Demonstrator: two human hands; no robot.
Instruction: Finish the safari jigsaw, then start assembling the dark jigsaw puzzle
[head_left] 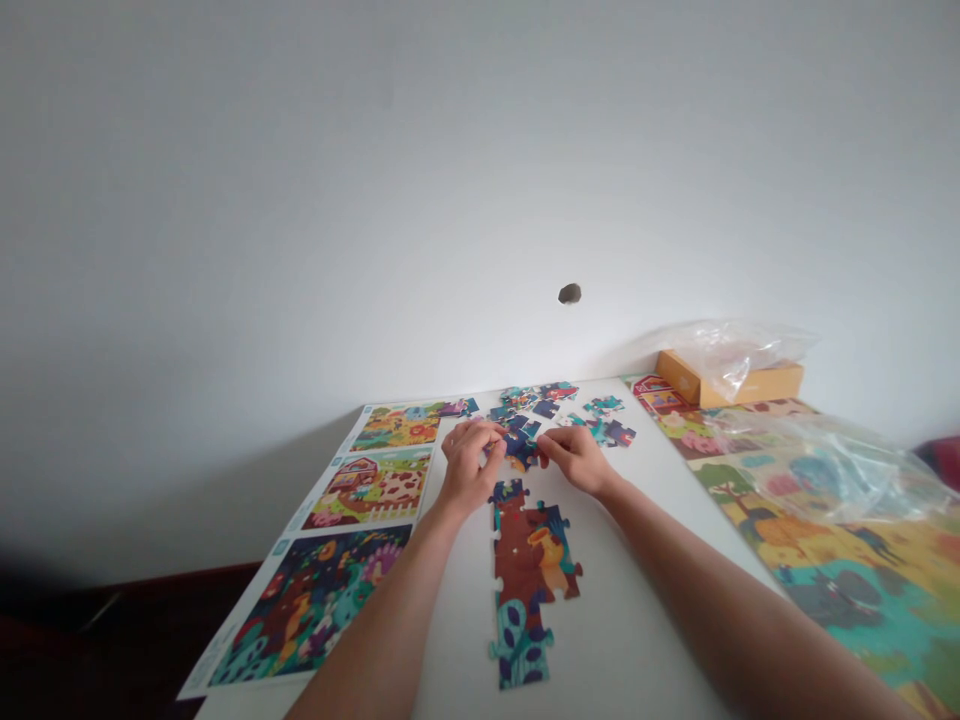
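The joined puzzle section (529, 575) lies flat on the white table (622, 610), lengthwise in front of the person, between the two forearms. It displays a red-brown area, an orange figure and, at the near end, a blue-green leaf shape with dark spots. Its far end sits just short of the hands. Beyond it, loose puzzle pieces (519, 428) form an overlapping cluster that reaches toward the wall; further pieces lie to the right of the cluster.

The left hand (471, 458) is at the left side of the cluster, fingers bent and thumb close to them. I cannot tell whether it grips a piece. The right hand (576, 456) is at the opposite side, fingers curled, thumb and forefinger meeting at the edge of the dark blue pieces; whether they pinch one is not clear from here.

Along the left edge of the table lies a reference sheet (306, 520) with three printed pictures. On the right lie a large colourful sheet (847, 590), a clear plastic bag (855, 470) and an orange box (757, 385) topped with crumpled clear plastic (739, 350). The pale wall (420, 200) behind has one hole (570, 294).
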